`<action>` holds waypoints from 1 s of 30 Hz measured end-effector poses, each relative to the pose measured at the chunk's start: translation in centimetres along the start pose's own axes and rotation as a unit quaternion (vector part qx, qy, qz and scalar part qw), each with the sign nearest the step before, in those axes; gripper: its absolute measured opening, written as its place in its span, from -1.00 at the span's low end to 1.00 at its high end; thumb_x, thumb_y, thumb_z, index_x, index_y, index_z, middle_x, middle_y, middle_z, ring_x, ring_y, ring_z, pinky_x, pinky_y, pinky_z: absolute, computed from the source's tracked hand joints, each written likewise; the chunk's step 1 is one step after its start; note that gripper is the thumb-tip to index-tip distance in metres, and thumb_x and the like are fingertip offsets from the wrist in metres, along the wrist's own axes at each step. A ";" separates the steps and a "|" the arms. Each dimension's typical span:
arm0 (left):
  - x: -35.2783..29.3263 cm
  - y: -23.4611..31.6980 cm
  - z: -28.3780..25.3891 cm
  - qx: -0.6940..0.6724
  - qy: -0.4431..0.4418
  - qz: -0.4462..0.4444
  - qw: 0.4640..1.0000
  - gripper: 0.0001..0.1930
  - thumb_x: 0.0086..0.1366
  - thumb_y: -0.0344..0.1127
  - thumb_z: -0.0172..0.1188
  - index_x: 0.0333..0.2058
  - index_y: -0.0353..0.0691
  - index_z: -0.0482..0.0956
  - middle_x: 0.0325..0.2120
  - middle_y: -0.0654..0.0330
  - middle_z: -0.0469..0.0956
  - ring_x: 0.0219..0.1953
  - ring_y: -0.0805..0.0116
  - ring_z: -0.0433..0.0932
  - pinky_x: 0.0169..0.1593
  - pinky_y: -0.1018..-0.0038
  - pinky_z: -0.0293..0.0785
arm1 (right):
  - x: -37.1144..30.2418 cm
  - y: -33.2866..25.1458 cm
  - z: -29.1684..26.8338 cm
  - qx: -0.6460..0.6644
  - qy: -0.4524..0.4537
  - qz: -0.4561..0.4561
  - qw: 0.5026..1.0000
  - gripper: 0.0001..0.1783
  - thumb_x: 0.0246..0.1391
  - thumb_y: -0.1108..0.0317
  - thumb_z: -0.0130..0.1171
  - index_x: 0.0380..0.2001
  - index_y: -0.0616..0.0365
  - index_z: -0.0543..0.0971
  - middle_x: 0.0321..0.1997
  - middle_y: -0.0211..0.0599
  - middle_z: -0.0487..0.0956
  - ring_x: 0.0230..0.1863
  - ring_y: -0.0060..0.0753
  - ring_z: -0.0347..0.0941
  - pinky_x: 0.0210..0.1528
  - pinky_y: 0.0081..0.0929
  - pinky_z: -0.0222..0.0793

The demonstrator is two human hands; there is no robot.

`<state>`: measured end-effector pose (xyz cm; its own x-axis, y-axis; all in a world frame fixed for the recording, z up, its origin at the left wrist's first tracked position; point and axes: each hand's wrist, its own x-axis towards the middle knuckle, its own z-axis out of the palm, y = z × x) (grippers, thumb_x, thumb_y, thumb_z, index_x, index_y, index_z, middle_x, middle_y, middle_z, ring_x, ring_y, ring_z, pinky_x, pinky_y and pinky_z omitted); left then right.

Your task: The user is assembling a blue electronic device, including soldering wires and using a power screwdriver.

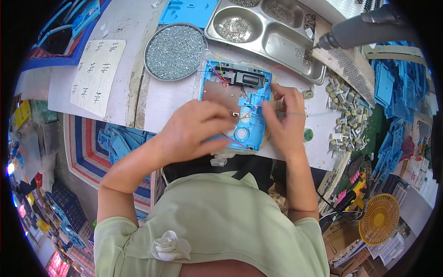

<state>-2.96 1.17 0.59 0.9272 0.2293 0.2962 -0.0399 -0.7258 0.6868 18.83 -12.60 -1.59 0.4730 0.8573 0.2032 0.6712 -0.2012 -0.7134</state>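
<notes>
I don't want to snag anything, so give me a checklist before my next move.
Blue casing open side up on the table: ok.
Right hand at the casing's right edge: ok.
Grip of the left hand: cannot tell; it is blurred.
All wires inside the casing: not ok; a red wire strays past its upper right edge.
Gray tool clear of the casing: ok.
</notes>
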 end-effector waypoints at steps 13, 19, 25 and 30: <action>7.2 -2.4 0.2 0.191 -0.124 0.075 0.971 -0.80 -0.04 -0.31 0.40 -0.41 -0.16 0.60 -0.51 0.19 0.62 -0.42 0.17 0.70 -0.40 0.32 0.59 | 1.3 0.6 0.6 0.122 0.002 0.104 0.987 -0.73 0.07 0.35 0.34 -0.13 0.13 0.63 -0.51 -0.43 0.48 -0.54 -0.63 0.32 -0.47 -0.57 0.24; 5.9 -3.5 0.8 0.178 -0.038 0.066 0.981 -0.63 -0.15 -0.25 0.50 -0.39 -0.11 0.49 -0.57 0.30 0.55 -0.46 0.27 0.67 -0.47 0.34 0.53 | 1.2 0.8 0.5 0.138 -0.003 0.101 0.985 -0.72 0.06 0.35 0.35 -0.13 0.13 0.63 -0.51 -0.43 0.47 -0.55 -0.63 0.32 -0.48 -0.58 0.23; 6.1 -3.0 1.4 0.169 -0.056 0.042 0.983 -0.80 0.05 -0.33 0.40 -0.39 -0.09 0.53 -0.57 0.29 0.53 -0.53 0.22 0.61 -0.51 0.29 0.49 | 1.3 0.6 0.3 0.111 -0.009 0.090 0.990 -0.69 0.04 0.33 0.34 -0.12 0.12 0.62 -0.51 -0.38 0.48 -0.56 -0.51 0.35 -0.48 -0.51 0.28; 6.7 -2.2 1.7 0.213 -0.064 0.042 0.974 -0.77 0.01 -0.35 0.40 -0.40 -0.10 0.49 -0.58 0.28 0.51 -0.54 0.22 0.61 -0.51 0.30 0.50 | 1.1 0.6 0.1 0.099 -0.013 0.079 0.992 -0.67 0.03 0.32 0.35 -0.11 0.11 0.61 -0.49 -0.36 0.48 -0.51 -0.44 0.39 -0.44 -0.47 0.33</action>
<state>3.99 3.18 -0.07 0.9672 0.0945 0.2359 0.0148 -0.9478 0.3186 19.70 -11.68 -1.83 0.5473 0.8346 0.0624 0.4625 -0.2395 -0.8537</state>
